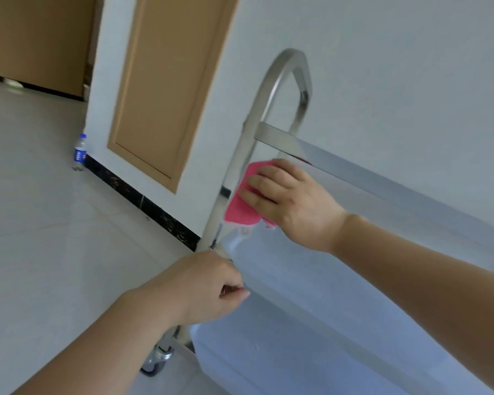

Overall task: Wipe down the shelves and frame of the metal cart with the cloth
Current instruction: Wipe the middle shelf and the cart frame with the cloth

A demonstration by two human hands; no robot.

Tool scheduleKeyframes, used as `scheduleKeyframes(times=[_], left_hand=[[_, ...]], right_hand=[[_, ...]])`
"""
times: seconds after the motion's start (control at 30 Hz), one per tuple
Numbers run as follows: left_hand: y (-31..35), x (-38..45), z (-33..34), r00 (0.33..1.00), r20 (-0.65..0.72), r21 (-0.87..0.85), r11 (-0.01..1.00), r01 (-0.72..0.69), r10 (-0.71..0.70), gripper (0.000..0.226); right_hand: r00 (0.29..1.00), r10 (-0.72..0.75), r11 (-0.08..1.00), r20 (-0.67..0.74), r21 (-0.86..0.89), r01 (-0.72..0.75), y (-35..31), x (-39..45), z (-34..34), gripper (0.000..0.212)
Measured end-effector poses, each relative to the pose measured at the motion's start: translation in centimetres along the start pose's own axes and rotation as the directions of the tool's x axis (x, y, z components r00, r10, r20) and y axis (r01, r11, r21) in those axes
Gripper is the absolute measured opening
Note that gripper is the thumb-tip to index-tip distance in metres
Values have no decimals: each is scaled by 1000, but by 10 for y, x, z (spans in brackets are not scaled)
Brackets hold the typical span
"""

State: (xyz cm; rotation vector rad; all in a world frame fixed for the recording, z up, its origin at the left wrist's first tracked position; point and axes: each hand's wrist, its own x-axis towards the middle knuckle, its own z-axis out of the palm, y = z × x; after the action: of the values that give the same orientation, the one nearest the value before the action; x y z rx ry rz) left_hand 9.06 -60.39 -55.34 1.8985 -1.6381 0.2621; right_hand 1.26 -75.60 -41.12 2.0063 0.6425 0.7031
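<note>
nearest the camera, the left hand (204, 283) is curled around the near upright tube of the shiny stainless-steel metal cart (354, 280), fingers clenched on it at the near corner of the upper shelf, thumb tip pointing toward the shelf. the tube's long axis climbs from a dark caster wheel (157, 362) at the bottom, up and away to the looped handle at the cart's end. farther up that tube, the right hand (291, 201) presses a bright pink folded cloth (241, 203) flat against the inner side of the tube, fingers straight and spread over it; the cloth lies under the fingers and palm, its free edge showing beyond the fingertips and below the hand. the floor is pale glossy tile. beyond stands a white wall with a black baseboard and tan wooden panels, and a clear plastic water bottle with a blue label (80, 152) stands at the wall's corner.
</note>
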Motion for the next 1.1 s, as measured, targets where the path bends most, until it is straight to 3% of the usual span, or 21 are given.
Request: scheduleKeyframes(times=[0.13, 0.2, 0.27, 0.33, 0.43, 0.6, 0.8, 0.9, 1.0, 1.1], left_hand=[[-14, -7, -13, 1000, -29, 5, 1000, 8, -8, 43], [-20, -12, -16, 999, -41, 11, 1000, 20, -20, 43], [-24, -16, -17, 999, -39, 12, 999, 32, -31, 43], [-28, -19, -16, 999, -32, 12, 999, 44, -43, 41], [-33, -22, -14, 997, -15, 17, 997, 76, -76, 40], [-39, -28, -9, 996, 5, 10, 996, 93, -93, 42], [-53, -43, -3, 990, 45, 4, 991, 136, -136, 42], [-58, -52, -3, 982, 62, -18, 984, 179, -177, 42], [-62, -58, -7, 979, 61, -52, 978, 200, -197, 42], [-65, -60, -12, 976, 52, -64, 974, 216, -213, 42]], right_hand=[[997, 79, 985, -20, -150, -81, 20, 51, 4, 35], [971, 157, 969, 182, -220, -115, 26, 65, 12, 45], [894, 214, 956, 393, -271, -110, 29, 69, 24, 54], [857, 234, 944, 460, -318, -87, 28, 65, 35, 59], [871, 202, 950, 448, -307, -62, 25, 65, 44, 61], [923, 142, 981, 359, -178, -82, 24, 72, 58, 32], [955, 116, 989, 274, -122, -85, 6, 67, 77, 25], [933, 36, 997, 359, -77, -9, -37, 56, 95, 29], [856, -60, 998, 514, 1, 69, -85, 48, 115, 33], [851, -72, 997, 520, 40, 60, -95, 52, 119, 29]])
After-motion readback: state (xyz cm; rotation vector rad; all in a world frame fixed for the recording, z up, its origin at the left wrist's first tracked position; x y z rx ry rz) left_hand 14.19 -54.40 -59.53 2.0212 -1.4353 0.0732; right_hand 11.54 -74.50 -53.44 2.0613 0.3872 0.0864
